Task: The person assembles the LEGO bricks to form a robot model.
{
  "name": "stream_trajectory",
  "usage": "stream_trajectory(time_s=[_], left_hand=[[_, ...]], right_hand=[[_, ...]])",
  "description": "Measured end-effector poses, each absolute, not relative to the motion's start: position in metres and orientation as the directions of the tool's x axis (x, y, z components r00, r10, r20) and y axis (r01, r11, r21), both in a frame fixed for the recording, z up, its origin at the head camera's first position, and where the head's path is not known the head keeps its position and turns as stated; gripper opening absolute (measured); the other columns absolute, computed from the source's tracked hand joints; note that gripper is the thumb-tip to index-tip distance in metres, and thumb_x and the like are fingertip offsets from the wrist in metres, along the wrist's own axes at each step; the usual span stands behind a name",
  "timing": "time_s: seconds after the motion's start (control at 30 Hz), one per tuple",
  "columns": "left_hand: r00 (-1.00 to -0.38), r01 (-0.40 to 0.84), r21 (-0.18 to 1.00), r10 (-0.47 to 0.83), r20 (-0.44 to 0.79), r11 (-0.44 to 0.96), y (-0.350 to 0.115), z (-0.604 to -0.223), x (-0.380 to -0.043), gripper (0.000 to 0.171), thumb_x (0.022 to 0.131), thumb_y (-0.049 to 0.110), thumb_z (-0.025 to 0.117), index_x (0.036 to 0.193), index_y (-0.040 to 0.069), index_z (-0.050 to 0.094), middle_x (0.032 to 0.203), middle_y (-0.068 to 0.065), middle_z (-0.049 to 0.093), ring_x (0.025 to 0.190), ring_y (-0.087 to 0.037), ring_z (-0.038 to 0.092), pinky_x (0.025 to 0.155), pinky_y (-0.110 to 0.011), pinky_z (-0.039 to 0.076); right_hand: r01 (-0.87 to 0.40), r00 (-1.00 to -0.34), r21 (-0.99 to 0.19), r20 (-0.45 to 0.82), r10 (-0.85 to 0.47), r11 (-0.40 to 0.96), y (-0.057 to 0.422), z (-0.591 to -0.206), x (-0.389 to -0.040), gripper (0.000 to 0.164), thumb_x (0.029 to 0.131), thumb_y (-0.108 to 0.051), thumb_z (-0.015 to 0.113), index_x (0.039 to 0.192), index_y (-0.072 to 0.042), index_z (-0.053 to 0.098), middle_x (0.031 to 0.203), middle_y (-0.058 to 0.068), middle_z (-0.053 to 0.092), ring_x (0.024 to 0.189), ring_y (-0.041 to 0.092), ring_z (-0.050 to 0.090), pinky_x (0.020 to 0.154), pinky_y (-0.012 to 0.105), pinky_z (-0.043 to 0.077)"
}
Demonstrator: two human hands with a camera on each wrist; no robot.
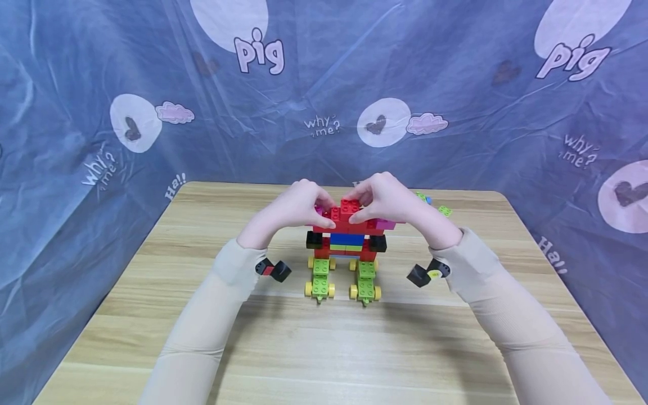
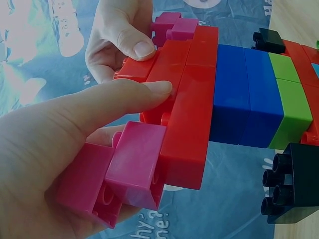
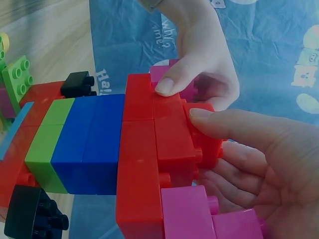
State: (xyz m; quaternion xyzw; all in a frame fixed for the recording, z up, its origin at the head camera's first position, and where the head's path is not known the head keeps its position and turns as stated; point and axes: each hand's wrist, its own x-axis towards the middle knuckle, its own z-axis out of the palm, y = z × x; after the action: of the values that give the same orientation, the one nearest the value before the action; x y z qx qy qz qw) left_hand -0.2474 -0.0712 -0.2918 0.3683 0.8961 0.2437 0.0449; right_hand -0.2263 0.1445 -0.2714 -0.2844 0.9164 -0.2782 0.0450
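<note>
A standing figure of toy building bricks (image 1: 346,239) is between the two hands. Near its top, my left hand (image 1: 307,205) grips a red brick (image 2: 167,64), its thumb flat on the front face. My right hand (image 1: 382,197) pinches the topmost red brick (image 3: 203,137) between thumb and fingers. Pink bricks (image 2: 137,149) step out from both sides of the wide red row. Beneath that row come blue bricks (image 3: 87,144) and lime-green bricks (image 3: 47,144). The fingers behind the bricks are partly hidden.
Lime-green wheeled bases (image 1: 320,278) with yellow wheels carry the figure on the wooden table (image 1: 324,349). Black bricks (image 1: 378,243) jut out at its sides. A loose lime-green brick (image 1: 445,211) lies at the back right. A blue printed cloth (image 1: 324,84) hangs behind.
</note>
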Motion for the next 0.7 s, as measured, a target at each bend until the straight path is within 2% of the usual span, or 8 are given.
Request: stream_trajectory(time_s=[0.27, 0.7], left_hand=[[-0.721, 0.638, 0.481, 0.686, 0.097, 0.602, -0.0712, -0.2922, -0.2484, 0.034, 0.075, 0.028, 0.082, 0.102, 0.007, 0.076, 0.090, -0.003, 0.074, 0.076, -0.015, 0.064, 0.069, -0.026, 0.053], [-0.726, 0.632, 0.488, 0.681, 0.100, 0.602, -0.0721, -0.2931, -0.2483, 0.034, 0.075, 0.029, 0.083, 0.101, 0.008, 0.076, 0.089, -0.002, 0.074, 0.074, -0.013, 0.065, 0.067, -0.026, 0.053]], right_hand=[[-0.484, -0.837, -0.549, 0.064, -0.543, 0.681, 0.1448, -0.2710, -0.2279, 0.043, 0.074, -0.015, 0.084, 0.113, -0.003, 0.071, 0.099, 0.012, 0.074, 0.085, 0.023, 0.072, 0.080, 0.038, 0.058], [-0.479, -0.844, -0.507, 0.041, -0.535, 0.717, 0.1422, -0.2666, -0.2273, 0.042, 0.072, -0.018, 0.085, 0.110, -0.005, 0.073, 0.096, 0.010, 0.075, 0.083, 0.021, 0.071, 0.079, 0.037, 0.058]])
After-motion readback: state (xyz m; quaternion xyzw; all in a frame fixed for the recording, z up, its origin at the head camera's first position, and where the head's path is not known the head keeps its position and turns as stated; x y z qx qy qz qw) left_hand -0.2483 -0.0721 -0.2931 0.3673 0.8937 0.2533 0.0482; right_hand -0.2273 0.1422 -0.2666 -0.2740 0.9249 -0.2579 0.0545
